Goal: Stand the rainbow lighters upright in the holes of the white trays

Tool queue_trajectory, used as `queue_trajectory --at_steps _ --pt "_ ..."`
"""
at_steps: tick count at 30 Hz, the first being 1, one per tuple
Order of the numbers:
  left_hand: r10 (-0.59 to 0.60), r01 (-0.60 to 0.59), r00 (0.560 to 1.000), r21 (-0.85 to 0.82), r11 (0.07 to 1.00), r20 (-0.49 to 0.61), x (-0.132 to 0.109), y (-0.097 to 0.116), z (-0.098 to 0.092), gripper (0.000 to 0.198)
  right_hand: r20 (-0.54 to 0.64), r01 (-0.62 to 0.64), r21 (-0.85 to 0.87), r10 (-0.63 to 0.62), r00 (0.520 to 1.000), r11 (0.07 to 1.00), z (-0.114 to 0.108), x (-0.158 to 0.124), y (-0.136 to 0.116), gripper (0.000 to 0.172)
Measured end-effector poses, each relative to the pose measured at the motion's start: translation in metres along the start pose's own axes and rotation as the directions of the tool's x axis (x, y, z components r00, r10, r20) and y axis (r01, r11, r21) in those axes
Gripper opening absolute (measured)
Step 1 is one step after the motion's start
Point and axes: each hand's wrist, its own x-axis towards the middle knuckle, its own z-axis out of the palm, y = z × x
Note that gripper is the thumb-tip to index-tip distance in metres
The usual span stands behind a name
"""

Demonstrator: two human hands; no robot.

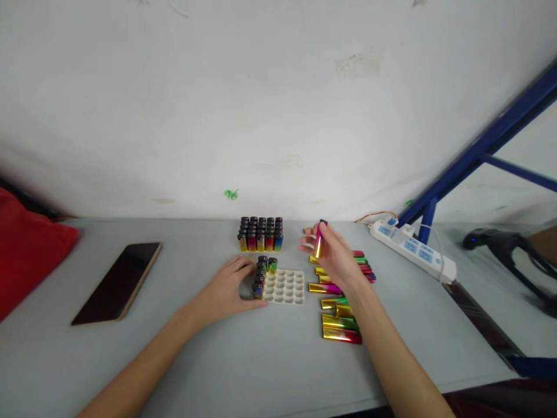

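Observation:
My right hand [337, 255] is closed on a shiny magenta-and-gold lighter [320, 241], held upright with its black top up, above the loose lighters. These metallic lighters [342, 335] lie on their sides in gold, red, green and magenta, some hidden under my hand and forearm. My left hand [230, 287] grips the left end of a white tray [286, 303] with rows of holes, thumb along the front and fingers at the back. Several lighters [260, 276] stand upright in the tray's left column, with a green one [272, 265] beside them at the back.
Behind the tray stands a block of upright lighters [261, 235]. A dark tablet [119, 281] and a red cloth [30, 249] are at the left. To the right are a white power strip [413, 249], a blue metal frame [470, 151] and a black device [500, 249]. A wall closes the back.

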Motion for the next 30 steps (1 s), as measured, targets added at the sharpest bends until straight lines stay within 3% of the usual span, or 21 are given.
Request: queue_trajectory --at_steps 5,8,12,17,23,30 --pt "0.006 -0.006 1.000 0.036 0.999 0.021 0.000 0.001 -0.001 0.066 0.176 -0.109 0.076 0.094 0.980 0.991 0.026 -0.015 0.015 0.057" --pt "-0.004 0.002 0.999 0.045 0.999 0.036 0.000 0.003 -0.002 0.065 0.212 -0.184 0.066 0.167 0.963 0.981 0.034 -0.023 0.023 0.062" --pt "-0.014 0.012 0.999 0.038 0.999 0.039 0.000 0.004 -0.003 0.065 0.097 -0.202 -0.041 0.205 0.974 0.978 0.041 -0.028 0.036 0.069" --pt "-0.010 0.008 0.999 0.036 0.999 0.041 0.000 0.005 -0.003 0.064 -0.022 -0.102 -0.265 0.100 0.995 0.959 0.044 -0.032 0.050 0.065" --pt "-0.009 0.008 0.999 0.046 0.999 0.043 0.000 0.004 -0.001 0.065 0.018 -0.084 -0.369 0.097 0.995 0.926 0.042 -0.033 0.056 0.046" --pt "-0.015 0.013 0.999 0.058 0.998 0.041 0.000 0.002 0.000 0.068 0.038 -0.011 -0.438 0.031 0.999 0.899 0.036 -0.034 0.056 0.055"
